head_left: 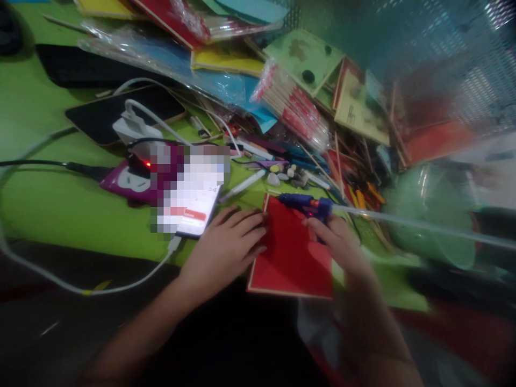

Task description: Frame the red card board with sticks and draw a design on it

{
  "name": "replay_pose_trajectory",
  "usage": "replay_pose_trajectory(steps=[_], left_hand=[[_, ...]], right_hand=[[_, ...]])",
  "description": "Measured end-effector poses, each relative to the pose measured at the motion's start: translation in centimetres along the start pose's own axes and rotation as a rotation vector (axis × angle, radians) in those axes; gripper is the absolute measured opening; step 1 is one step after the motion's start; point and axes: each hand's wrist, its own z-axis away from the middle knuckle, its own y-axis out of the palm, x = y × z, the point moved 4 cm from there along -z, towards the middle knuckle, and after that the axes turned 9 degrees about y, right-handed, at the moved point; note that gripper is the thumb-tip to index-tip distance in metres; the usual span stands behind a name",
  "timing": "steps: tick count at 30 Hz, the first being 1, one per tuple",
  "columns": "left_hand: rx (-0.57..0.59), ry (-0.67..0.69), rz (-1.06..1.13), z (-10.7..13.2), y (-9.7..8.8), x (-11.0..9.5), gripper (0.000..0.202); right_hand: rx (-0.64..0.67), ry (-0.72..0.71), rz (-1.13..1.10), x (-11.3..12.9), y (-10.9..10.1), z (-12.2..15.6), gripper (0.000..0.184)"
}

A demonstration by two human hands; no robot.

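Note:
A red rectangular board (296, 269) with pale thin strips along its edges lies at the table's near edge. My left hand (236, 236) rests with fingers spread and lightly bent at its left edge; the thumb side is partly hidden. My right hand (338, 239) grips a blue hot glue gun (302, 202) by its handle, with a small red light showing. The nozzle points left, over the board's top left corner. A long translucent glue stick (403, 217) runs out of the gun's back to the right.
Left of my hands lie a lit phone (197, 209) on a cable and a purple power strip (116, 185) with chargers. Behind are pebbles (282, 174), pens, bagged wooden sticks (298, 107), and coloured boards. A green translucent bowl (431, 215) stands right.

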Motion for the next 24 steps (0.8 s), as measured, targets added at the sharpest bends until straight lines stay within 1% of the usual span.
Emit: replay_pose_trajectory(steps=[5, 8, 13, 16, 21, 24], left_hand=[[0.008, 0.006, -0.005, 0.0, 0.0, 0.0, 0.022], [0.013, 0.003, -0.004, 0.0, 0.0, 0.0, 0.022], [0.014, 0.016, -0.02, 0.0, -0.1, 0.0, 0.021], [0.014, 0.009, -0.015, 0.0, -0.1, 0.0, 0.021], [0.016, -0.007, 0.012, 0.1, 0.1, 0.0, 0.024], [0.013, -0.002, -0.004, 0.1, 0.1, 0.0, 0.023]], right_hand=[[-0.025, 0.028, 0.019, -0.3, -0.7, 0.4, 0.049], [-0.041, 0.021, 0.004, 0.1, -0.5, 0.4, 0.048], [-0.015, -0.026, 0.017, 0.9, 0.1, 0.1, 0.045], [-0.022, -0.004, 0.04, 0.4, -0.3, 0.3, 0.043], [-0.06, 0.041, 0.087, -0.9, -1.2, 1.0, 0.043], [-0.058, 0.036, 0.072, -0.8, -1.1, 0.9, 0.043]])
